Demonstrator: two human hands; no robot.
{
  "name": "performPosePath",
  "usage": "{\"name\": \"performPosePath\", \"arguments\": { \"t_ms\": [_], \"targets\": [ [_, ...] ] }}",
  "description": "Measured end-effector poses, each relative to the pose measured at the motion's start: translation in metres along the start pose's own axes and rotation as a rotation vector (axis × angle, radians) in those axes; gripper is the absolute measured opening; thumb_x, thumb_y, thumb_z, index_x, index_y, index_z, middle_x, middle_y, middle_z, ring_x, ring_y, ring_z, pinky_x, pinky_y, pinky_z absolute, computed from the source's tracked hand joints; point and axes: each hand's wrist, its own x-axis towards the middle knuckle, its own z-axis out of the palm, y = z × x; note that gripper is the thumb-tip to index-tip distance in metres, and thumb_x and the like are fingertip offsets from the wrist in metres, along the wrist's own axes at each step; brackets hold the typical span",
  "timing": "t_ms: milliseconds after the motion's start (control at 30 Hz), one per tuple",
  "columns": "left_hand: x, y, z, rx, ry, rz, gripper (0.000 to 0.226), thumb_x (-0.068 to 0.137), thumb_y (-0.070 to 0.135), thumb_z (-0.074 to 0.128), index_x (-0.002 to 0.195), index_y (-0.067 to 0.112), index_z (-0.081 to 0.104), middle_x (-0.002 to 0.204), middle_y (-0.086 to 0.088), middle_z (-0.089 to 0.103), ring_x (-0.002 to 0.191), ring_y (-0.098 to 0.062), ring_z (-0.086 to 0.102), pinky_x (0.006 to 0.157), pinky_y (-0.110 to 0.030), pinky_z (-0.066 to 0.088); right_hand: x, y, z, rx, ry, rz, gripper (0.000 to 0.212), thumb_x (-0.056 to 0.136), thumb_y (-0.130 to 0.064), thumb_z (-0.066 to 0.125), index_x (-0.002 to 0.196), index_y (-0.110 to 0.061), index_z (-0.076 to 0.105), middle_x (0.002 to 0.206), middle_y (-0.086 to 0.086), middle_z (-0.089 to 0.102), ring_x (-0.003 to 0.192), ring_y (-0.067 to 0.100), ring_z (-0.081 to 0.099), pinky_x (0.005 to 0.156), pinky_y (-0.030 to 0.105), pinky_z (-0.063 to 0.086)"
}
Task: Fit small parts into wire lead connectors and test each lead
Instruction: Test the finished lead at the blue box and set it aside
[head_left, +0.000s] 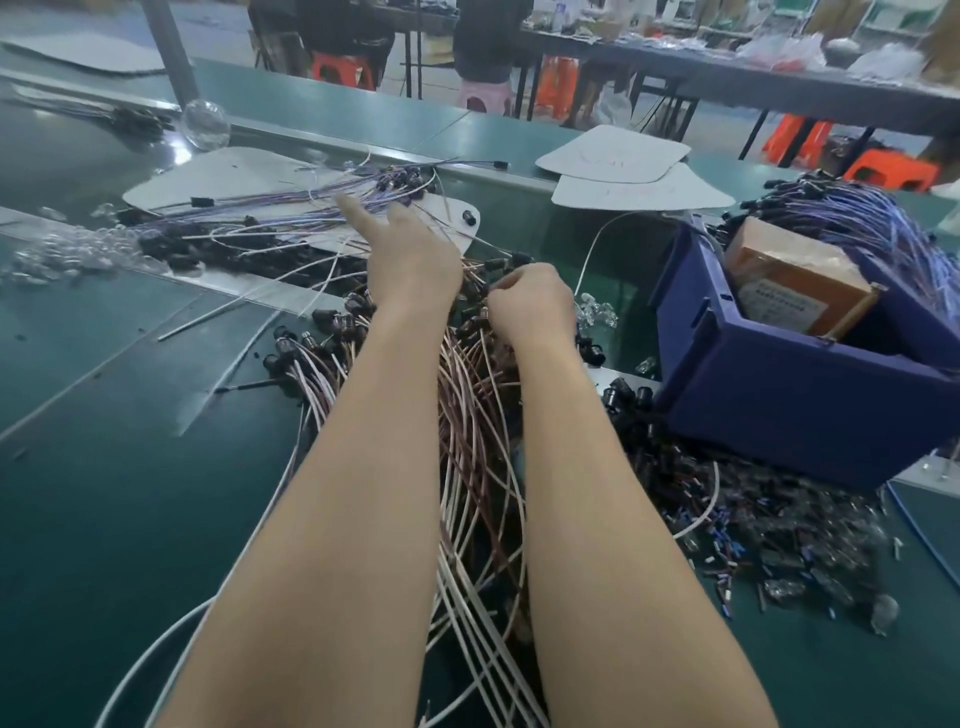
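At frame centre, our left hand (410, 254) spread open; our right hand (532, 306) pinched thin glossy leads (467, 441) on a smooth green bench (104, 467).

One camera on the person's head looks forward and down, close over the wire leads (467, 441) on the green table (130, 467), stools (343, 70) far behind

left hand (410, 260): reaching forward, fingers (359, 214) straight | right hand (530, 306): fingers curled, pinching lead connector (482, 292)
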Motion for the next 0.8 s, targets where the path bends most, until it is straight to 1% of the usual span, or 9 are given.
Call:
{"name": "performPosePath", "arguments": {
  "t_ms": [100,233,333,433,500,567,633,700,800],
  "targets": [
    [-0.004,-0.008,0.002,-0.042,-0.053,-0.005,0.039,0.093,0.006,0.037,0.13,0.0,0.045,0.138,-0.017,0.044,0.123,-0.034,0.046,0.098,-0.035,0.039,-0.001,-0.003,0.002,-0.139,-0.086,0.019,0.014,0.085,-0.013,0.06,0.097,-0.008,0.061,0.108,0.013,0.066,0.091,0.027,0.062,0.076,0.032,0.05],
    [-0.014,-0.009,-0.001,-0.07,-0.107,-0.008,0.036,0.091,0.01,0.039,0.124,0.002,0.052,0.131,-0.017,0.052,0.118,-0.034,0.05,0.095,-0.034,0.04,-0.006,-0.009,0.01,-0.241,-0.128,0.068,0.023,0.087,-0.01,0.06,0.11,-0.007,0.058,0.118,0.012,0.062,0.096,0.028,0.057,0.07,0.03,0.04],
    [-0.025,-0.009,-0.004,-0.086,-0.128,0.011,0.035,0.092,0.014,0.041,0.121,0.001,0.055,0.127,-0.018,0.055,0.116,-0.035,0.051,0.097,-0.035,0.042,-0.011,-0.006,0.009,-0.197,-0.116,0.072,0.01,0.086,-0.01,0.057,0.096,-0.008,0.057,0.108,0.012,0.062,0.082,0.026,0.05,0.068,0.029,0.039],
    [-0.037,-0.008,-0.006,-0.065,-0.091,0.031,0.036,0.094,0.02,0.042,0.122,0.004,0.056,0.129,-0.016,0.054,0.12,-0.034,0.048,0.101,-0.037,0.04,-0.019,-0.001,0.006,0.071,-0.049,0.015,0.018,0.082,-0.012,0.058,0.097,-0.003,0.064,0.102,0.012,0.067,0.084,0.029,0.058,0.068,0.03,0.043],
    [-0.048,-0.007,-0.007,-0.089,-0.072,0.066,0.032,0.093,0.019,0.043,0.119,0.006,0.058,0.126,-0.014,0.057,0.117,-0.031,0.051,0.099,-0.034,0.041,-0.027,0.0,-0.004,0.335,0.013,0.012,0.016,0.08,-0.011,0.06,0.095,-0.008,0.059,0.103,0.009,0.066,0.093,0.028,0.062,0.08,0.038,0.052],
    [-0.063,-0.003,-0.007,-0.139,-0.05,0.105,0.028,0.093,0.017,0.045,0.115,0.007,0.06,0.12,-0.013,0.061,0.11,-0.028,0.055,0.091,-0.029,0.042,-0.034,0.002,-0.018,0.519,0.064,0.002,0.018,0.079,-0.007,0.058,0.095,-0.014,0.053,0.099,0.006,0.063,0.088,0.025,0.06,0.087,0.044,0.05],
    [-0.079,0.004,-0.011,-0.194,-0.021,0.101,0.028,0.095,0.022,0.045,0.113,0.005,0.058,0.113,-0.013,0.063,0.098,-0.027,0.056,0.079,-0.028,0.039,-0.044,0.003,-0.037,0.578,0.104,-0.044,0.022,0.079,-0.005,0.059,0.097,-0.015,0.05,0.094,0.006,0.061,0.079,0.02,0.057,0.081,0.042,0.052],
    [-0.097,0.016,-0.017,-0.232,-0.077,0.091,0.037,0.098,0.03,0.042,0.111,0.0,0.058,0.109,-0.016,0.065,0.088,-0.029,0.056,0.073,-0.029,0.037,-0.057,0.004,-0.06,0.67,0.129,-0.105,0.023,0.081,-0.002,0.059,0.098,-0.014,0.049,0.087,0.004,0.059,0.065,0.014,0.056,0.065,0.031,0.052],
    [-0.132,0.035,-0.02,-0.202,-0.388,0.15,0.057,0.099,0.044,0.034,0.109,-0.005,0.06,0.102,-0.019,0.068,0.075,-0.026,0.066,0.068,-0.027,0.05,-0.084,0.012,-0.102,0.898,0.201,-0.183,0.019,0.084,0.006,0.053,0.093,-0.011,0.053,0.072,0.002,0.056,0.05,0.008,0.054,0.052,0.023,0.049]
  ]
}}
